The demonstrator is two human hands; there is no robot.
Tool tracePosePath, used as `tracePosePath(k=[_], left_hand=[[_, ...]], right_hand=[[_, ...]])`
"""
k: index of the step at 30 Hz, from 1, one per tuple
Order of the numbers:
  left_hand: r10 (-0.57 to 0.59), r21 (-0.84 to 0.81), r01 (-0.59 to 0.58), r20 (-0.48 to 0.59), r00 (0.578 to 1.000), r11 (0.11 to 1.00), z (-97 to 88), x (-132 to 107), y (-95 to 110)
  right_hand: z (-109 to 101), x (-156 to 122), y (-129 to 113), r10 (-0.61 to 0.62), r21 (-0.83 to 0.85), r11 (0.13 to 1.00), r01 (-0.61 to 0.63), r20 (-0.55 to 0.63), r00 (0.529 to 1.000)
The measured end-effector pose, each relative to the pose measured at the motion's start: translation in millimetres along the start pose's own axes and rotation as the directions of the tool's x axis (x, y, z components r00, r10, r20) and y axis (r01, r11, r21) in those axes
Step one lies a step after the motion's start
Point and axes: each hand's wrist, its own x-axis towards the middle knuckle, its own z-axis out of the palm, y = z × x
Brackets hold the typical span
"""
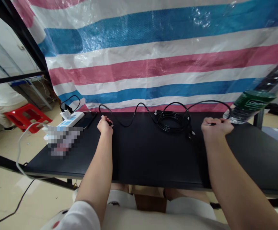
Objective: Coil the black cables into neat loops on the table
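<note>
A black cable (129,125) runs in loose waves along the back of the black table (153,156). My left hand (104,125) is closed around one end of it, where a small dark plug pokes out with a bit of metal. On the right, my right hand (217,126) is closed on the cable too, near the bottle's base. Between my hands lies a coiled bundle of black cable (172,123), with several plug ends showing around it. Whether the held cable is separate from the bundle I cannot tell.
A large water bottle (254,100) with a green label leans at the right. At the left are a white power strip (70,122), a dark phone (89,120) and a blurred patch. Striped sheeting (153,70) hangs behind. Beyond it, a person sits on a red stool (27,117).
</note>
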Motion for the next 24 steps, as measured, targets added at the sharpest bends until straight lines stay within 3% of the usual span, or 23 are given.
tracePosePath(k=[3,6,10,13,18,20,24], left_hand=[[0.112,0.204,-0.147,0.174,0.978,0.968,2.5,-10,-8],[0.134,0.374,-0.248,0.304,0.943,0.894,2.4,-17,-14],[0.110,0.505,-0.290,0.355,0.928,0.813,1.8,-22,-17],[0.111,0.540,-0.326,0.391,0.914,0.776,2.0,-24,-19],[0.103,0.555,-0.367,0.449,0.888,0.746,2.1,-27,-22],[0.135,0.574,-0.394,0.441,0.887,0.717,1.6,-26,-22],[0.279,0.578,-0.490,0.417,0.865,0.653,0.4,-24,-20]], right_hand=[[6,-9,12,0.023,-0.097,0.995,-0.025,-0.021,1.000],[7,-11,23,-0.007,-0.285,0.957,0.048,0.141,0.990],[-3,-2,33,0.075,-0.502,0.851,0.155,0.407,0.911],[-10,2,42,0.101,-0.617,0.733,0.286,0.515,0.851],[-12,-5,57,0.143,-0.701,0.445,0.557,0.670,0.729],[-11,-7,61,0.084,-0.688,0.390,0.612,0.689,0.720],[-10,-7,64,-0.247,-0.676,0.383,0.629,0.581,0.775]])
